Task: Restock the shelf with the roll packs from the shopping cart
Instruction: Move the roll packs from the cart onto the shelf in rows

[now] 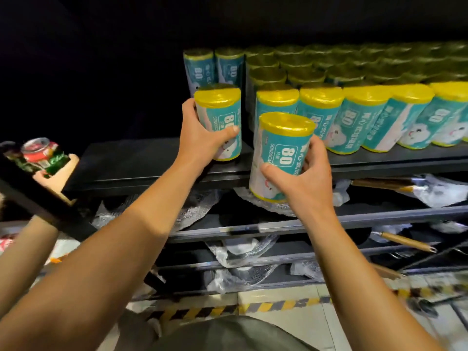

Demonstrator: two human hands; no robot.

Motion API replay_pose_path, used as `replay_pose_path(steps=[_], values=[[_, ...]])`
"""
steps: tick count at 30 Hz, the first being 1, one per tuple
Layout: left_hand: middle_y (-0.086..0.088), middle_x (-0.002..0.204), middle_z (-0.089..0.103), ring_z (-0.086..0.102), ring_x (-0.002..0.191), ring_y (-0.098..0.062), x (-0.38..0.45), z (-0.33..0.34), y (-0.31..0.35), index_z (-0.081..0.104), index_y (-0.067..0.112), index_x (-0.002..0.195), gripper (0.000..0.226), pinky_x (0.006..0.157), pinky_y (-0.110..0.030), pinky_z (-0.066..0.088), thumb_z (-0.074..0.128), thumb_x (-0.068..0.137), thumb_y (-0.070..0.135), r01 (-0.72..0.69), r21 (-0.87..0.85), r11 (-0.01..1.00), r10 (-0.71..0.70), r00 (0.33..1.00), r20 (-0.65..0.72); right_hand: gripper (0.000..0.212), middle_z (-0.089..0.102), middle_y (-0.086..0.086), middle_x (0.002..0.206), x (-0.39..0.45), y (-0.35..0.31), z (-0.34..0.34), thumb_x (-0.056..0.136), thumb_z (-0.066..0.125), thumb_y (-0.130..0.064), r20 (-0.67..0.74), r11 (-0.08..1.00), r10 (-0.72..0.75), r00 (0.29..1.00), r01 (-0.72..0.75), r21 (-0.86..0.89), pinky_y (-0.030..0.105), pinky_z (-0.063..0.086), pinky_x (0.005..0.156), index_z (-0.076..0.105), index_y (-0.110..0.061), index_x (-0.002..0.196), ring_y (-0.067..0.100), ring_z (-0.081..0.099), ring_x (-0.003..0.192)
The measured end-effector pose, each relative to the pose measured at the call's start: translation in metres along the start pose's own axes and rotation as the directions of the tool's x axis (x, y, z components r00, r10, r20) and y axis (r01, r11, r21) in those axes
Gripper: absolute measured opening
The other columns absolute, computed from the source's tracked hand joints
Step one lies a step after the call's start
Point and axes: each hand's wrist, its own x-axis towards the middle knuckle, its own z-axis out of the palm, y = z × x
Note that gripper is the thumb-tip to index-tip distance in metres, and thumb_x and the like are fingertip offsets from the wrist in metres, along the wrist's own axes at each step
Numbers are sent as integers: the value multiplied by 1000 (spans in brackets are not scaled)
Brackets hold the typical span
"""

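Observation:
My left hand (202, 134) grips a teal roll pack with a yellow top (222, 115), standing upright on the dark shelf (141, 163), left of the stocked rows. In front of the shelf edge, my right hand (301, 171) holds a second roll pack (281, 145) upright in the air. Several identical roll packs (367, 115) fill the shelf to the right, in rows going back. Two more packs (215, 67) stand behind the left one. The shopping cart is out of view.
Lower shelves (329, 221) hold plastic-wrapped goods and wooden-handled utensils (405, 243). At the left a slanted dark rack (45, 198) carries a red can (38, 150). A yellow-black striped strip (253, 306) marks the floor below. A forearm shows at the far left.

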Motion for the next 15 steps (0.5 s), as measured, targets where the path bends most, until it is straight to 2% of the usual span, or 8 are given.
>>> replay_pose_path(steps=[5,7,9,11,13,15], values=[[-2,112,63,65,103,-11,35,8,-21,43,15,113,62,88,-34,57,89,71,13,24,19,1000,-25,999,48,69,66,-5,113,-1,2,19,67,83,-19,-48,1000,-18,999,17,-26,30,58,83,50,-19,127,7,68,101],[-2,111,67,68,100,-13,46,10,-28,47,23,109,60,87,-38,59,90,67,21,32,24,999,-34,996,88,71,66,-5,114,-1,3,24,66,83,-19,-69,999,-20,997,17,-32,33,59,85,49,-19,129,9,69,103],[-3,110,70,70,96,-14,55,13,-35,51,18,117,65,85,-40,60,90,65,26,27,56,998,-34,991,127,72,66,-6,115,0,3,28,66,83,-18,-101,999,-28,994,25,-37,35,59,87,49,-21,129,10,68,104],[-1,108,69,70,94,-14,64,17,-38,45,11,129,76,83,-32,59,89,69,28,16,91,996,-28,991,129,71,66,-7,115,0,4,32,66,83,-17,-131,999,-32,991,27,-37,32,59,86,49,-23,128,9,68,104],[-4,114,68,68,102,-19,74,20,-40,47,10,135,82,86,-31,56,87,71,40,49,171,984,-70,990,122,70,66,-8,113,0,3,36,67,84,-14,-154,999,-42,987,37,-35,28,58,84,49,-22,127,8,69,103],[-7,129,61,60,117,-22,82,21,-42,44,12,143,101,98,-34,51,85,63,59,86,221,971,-106,991,78,68,66,-11,110,1,4,41,69,85,-7,-177,998,-50,983,43,-44,25,57,82,50,-23,125,7,69,101]])
